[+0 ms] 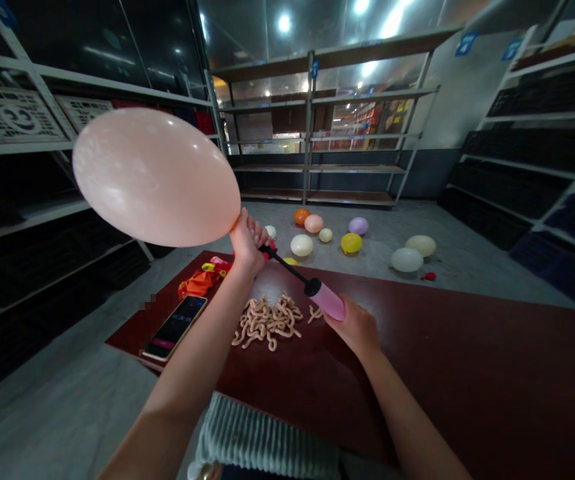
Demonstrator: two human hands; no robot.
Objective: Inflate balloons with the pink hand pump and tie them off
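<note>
A large pale pink balloon (155, 177), swollen with air, points up and left from my left hand (248, 241). That hand is closed around the balloon's neck, where the pump's nozzle end meets it; the nozzle itself is hidden by my fingers. My right hand (357, 328) grips the pink barrel of the balloon pump (328, 301). Between the two hands the pump's black rod shows, drawn out. Beneath them, a heap of beige, twisted, worm-like pieces (267, 321) lies on the dark red table (442, 360).
Uninflated orange and yellow balloons (198, 283) and a smartphone (176, 327) lie at the table's left. Several inflated balloons, among them a yellow one (351, 243) and a white one (407, 260), rest on the floor beyond. Metal shelving (307, 133) stands behind; racks line both sides.
</note>
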